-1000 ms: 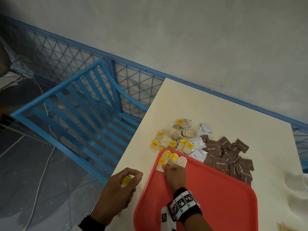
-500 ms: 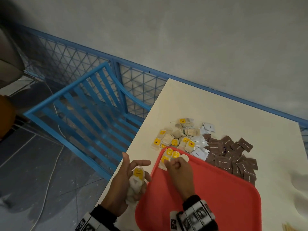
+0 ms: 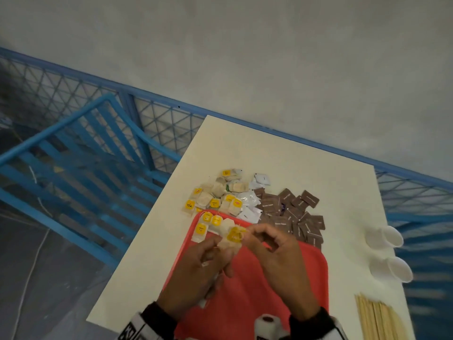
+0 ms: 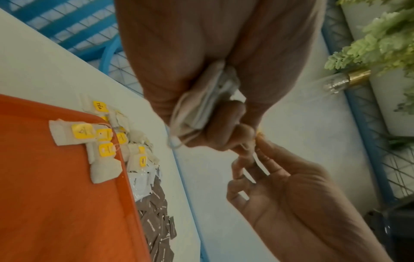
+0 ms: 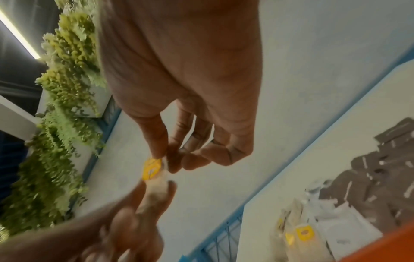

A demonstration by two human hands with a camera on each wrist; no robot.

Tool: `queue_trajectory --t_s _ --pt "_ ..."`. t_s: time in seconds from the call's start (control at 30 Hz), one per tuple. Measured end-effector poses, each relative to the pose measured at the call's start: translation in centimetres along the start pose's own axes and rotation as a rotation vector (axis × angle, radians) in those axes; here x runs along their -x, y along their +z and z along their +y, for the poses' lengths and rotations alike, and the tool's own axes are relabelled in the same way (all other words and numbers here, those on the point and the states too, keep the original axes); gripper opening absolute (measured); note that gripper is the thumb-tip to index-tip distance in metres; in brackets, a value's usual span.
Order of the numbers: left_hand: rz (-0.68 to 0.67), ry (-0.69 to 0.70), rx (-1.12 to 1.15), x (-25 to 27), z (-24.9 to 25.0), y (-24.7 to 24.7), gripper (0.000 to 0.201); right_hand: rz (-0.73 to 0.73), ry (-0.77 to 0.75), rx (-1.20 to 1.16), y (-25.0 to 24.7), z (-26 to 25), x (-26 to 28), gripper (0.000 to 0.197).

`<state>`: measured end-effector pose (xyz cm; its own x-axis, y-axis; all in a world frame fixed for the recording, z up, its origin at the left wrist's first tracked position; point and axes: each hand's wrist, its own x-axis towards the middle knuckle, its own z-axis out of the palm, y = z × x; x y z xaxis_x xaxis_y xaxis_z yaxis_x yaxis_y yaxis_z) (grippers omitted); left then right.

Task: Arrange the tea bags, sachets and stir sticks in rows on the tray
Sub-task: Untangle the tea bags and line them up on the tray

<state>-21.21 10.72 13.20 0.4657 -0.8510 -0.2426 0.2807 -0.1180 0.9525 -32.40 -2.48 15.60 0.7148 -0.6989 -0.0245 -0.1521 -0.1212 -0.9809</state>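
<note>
Over the far part of the red tray (image 3: 257,298) my two hands meet. My left hand (image 3: 220,245) grips a small bundle of tea bags (image 4: 201,102) in its curled fingers. My right hand (image 3: 247,233) pinches the yellow tag (image 5: 152,168) of the top tea bag (image 3: 234,238) between thumb and forefinger. Several tea bags (image 3: 208,224) lie in the tray's far left corner. Behind the tray on the table lie loose tea bags (image 3: 215,195), white sachets (image 3: 250,204) and brown sachets (image 3: 294,217). The stir sticks (image 3: 377,320) lie at the near right.
Two white cups (image 3: 384,235) lie on their sides at the cream table's (image 3: 282,153) right edge. A blue slatted frame (image 3: 73,168) and blue mesh fence stand off the table's left and far sides. Green plants (image 5: 62,124) hang in the wrist views.
My left hand has come from the table's left edge to above the tray with its tea bags. My right hand has left the laid tea bags and taken the yellow tag.
</note>
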Motion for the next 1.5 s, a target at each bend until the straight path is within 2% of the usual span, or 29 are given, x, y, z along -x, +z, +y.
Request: queue_trajectory --t_s 0.07,0.13,0.17,0.27,0.3,0.33,0.43,0.5,0.6,0.63,0.73,0.87,0.97,1.1,1.2,1.27,1.4,1.5 --pt "0.020 0.026 -0.146 -0.2 -0.4 0.4 0.016 0.037 -0.026 0.003 -1.5 -0.6 0.0 0.002" --pt "0.074 0.072 -0.294 -0.5 -0.5 0.4 0.010 0.043 -0.060 0.042 -2.6 -1.1 0.1 0.007" --pt "0.125 0.092 -0.336 -0.5 -0.2 0.4 0.013 0.042 -0.075 0.060 -3.0 -1.2 0.2 0.006" --pt "0.243 0.222 -0.366 -0.6 1.1 0.5 0.045 0.018 -0.124 0.142 -3.5 -1.2 0.2 0.005" --pt "0.255 0.279 -0.376 -0.7 1.8 0.6 0.047 0.005 -0.144 0.168 -3.4 -1.1 0.2 0.006" --pt "0.249 0.328 -0.394 -0.8 2.3 0.8 0.042 -0.008 -0.158 0.185 -3.3 -1.0 0.1 0.006" --pt "0.206 0.380 -0.407 -1.0 3.3 1.4 0.010 -0.014 -0.166 0.166 -2.7 -0.9 0.2 0.004" --pt "0.211 0.340 -0.315 -0.9 3.4 1.2 0.014 -0.039 -0.141 0.118 -2.1 -0.9 0.4 0.007" --pt "0.199 0.243 -0.232 -0.6 3.5 0.3 0.017 -0.090 -0.116 0.126 -1.2 -0.1 1.1 0.029" --pt "0.188 0.223 -0.237 -0.5 3.4 0.2 0.016 -0.076 -0.100 0.104 -1.0 0.3 1.3 0.028" --pt "0.168 0.189 -0.239 -0.1 2.5 -0.5 0.016 -0.067 -0.009 -0.018 0.0 1.5 1.7 0.007" --pt "0.167 0.062 -0.285 0.4 0.0 -2.1 0.004 -0.080 0.104 -0.122 2.5 3.1 2.1 0.014" --pt "0.187 -0.065 -0.382 0.2 -2.7 -3.9 0.016 -0.066 0.210 -0.182 4.2 4.8 1.2 0.013" --pt "0.239 -0.170 -0.466 0.5 -5.3 -7.0 0.025 0.026 0.371 -0.123 6.1 8.2 -1.6 0.008" --pt "0.291 -0.234 -0.465 1.0 -5.8 -9.1 0.015 0.116 0.515 -0.079 7.6 11.8 -4.0 0.017" --pt "0.291 -0.267 -0.433 1.3 -5.7 -10.1 0.011 0.127 0.585 -0.032 8.6 14.0 -5.2 0.020" --pt "0.318 -0.290 -0.415 1.5 -5.5 -11.7 0.003 0.152 0.640 0.016 9.6 15.8 -6.7 0.021" --pt "0.341 -0.295 -0.394 1.5 -5.1 -12.4 0.003 0.112 0.625 0.174 9.8 16.2 -7.3 0.028"
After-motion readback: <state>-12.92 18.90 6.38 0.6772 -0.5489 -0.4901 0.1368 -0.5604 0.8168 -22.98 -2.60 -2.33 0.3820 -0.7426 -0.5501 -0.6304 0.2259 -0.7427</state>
